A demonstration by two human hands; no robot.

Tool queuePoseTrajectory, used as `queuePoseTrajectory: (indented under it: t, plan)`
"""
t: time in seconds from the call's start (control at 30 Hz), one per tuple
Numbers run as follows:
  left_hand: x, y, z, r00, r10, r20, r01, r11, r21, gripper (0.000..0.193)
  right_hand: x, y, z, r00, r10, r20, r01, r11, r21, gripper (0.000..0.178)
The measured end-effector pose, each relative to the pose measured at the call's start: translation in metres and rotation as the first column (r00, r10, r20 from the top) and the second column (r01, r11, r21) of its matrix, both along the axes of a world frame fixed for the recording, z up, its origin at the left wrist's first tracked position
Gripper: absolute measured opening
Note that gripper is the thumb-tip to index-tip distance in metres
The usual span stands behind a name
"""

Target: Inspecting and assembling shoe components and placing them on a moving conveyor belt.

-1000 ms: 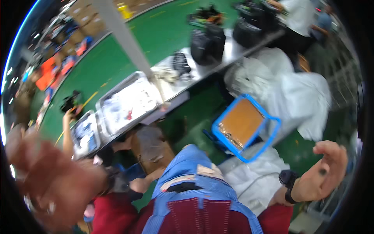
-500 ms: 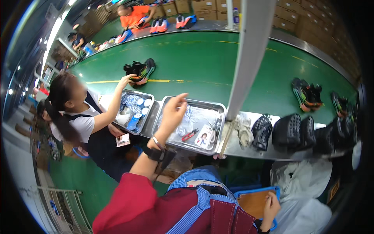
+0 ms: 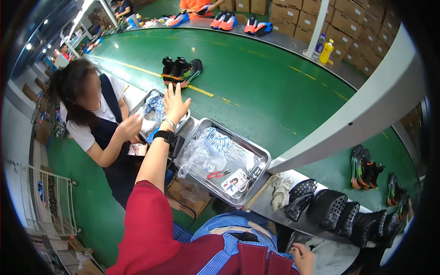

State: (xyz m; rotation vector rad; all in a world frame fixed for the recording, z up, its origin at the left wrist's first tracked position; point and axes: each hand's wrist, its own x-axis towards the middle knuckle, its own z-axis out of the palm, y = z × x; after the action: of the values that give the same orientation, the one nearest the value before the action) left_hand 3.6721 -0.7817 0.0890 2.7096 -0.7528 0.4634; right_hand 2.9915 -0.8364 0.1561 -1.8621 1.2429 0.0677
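My left hand [image 3: 175, 104] is stretched out over the green belt with its fingers spread and nothing in it. Its fingertips are at the near edge of a pair of black sneakers [image 3: 182, 72] with orange and green soles; whether they touch, I cannot tell. Under my left wrist is a metal tray [image 3: 186, 120] with blue-and-white laces. My right hand [image 3: 302, 259] hangs low by my body, fingers loosely bent and apart, holding nothing visible. In front of me a second metal tray [image 3: 263, 161] holds striped laces [image 3: 216, 139], clear plastic bags [image 3: 201, 158], red snips [image 3: 218, 174] and a picture card [image 3: 234, 182].
A co-worker [image 3: 94, 114] sits at my left, one hand beside the lace tray. A white post [image 3: 353, 114] rises right of my tray. Black perforated shoe forms [image 3: 325, 208] and a crumpled cloth [image 3: 280, 190] lie on the right ledge. More sneakers [image 3: 364, 168] stand on the belt [image 3: 256, 91].
My left hand has reached forward and left toward the sneakers, fingers now spread. The co-worker's hand has drawn back from them. My view has turned, and my right hand stays low.
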Motion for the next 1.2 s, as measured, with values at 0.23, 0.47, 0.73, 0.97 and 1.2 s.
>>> queuePoseTrajectory:
  t: [0.23,0.47,0.73,0.97,1.2]
  plan:
    - [-0.034,0.015,-0.007,0.992,0.045,-0.119,-0.041,0.999,0.035,0.072,-0.013,-0.05,0.022,0.995,0.094,0.02,-0.096,0.975,0.202,0.025]
    - [-0.018,0.001,-0.008,0.982,0.013,-0.187,0.002,0.997,0.076,0.069,0.049,-0.069,0.078,0.972,0.187,0.142,-0.211,0.962,0.172,0.025]
    - [0.082,-0.037,-0.034,0.997,-0.004,-0.081,0.011,0.996,0.093,0.059,0.184,-0.084,0.109,0.856,0.147,0.496,0.046,0.933,-0.357,0.069]
    - [0.205,0.0,-0.056,0.994,0.107,-0.019,-0.102,0.979,0.176,0.061,0.242,-0.1,0.086,0.853,0.015,0.521,0.267,0.847,-0.46,0.115]
    - [0.279,-0.036,-0.07,0.985,0.119,-0.128,-0.064,0.928,0.367,0.06,0.274,-0.083,0.118,0.94,-0.109,0.322,0.26,0.841,-0.475,0.085]
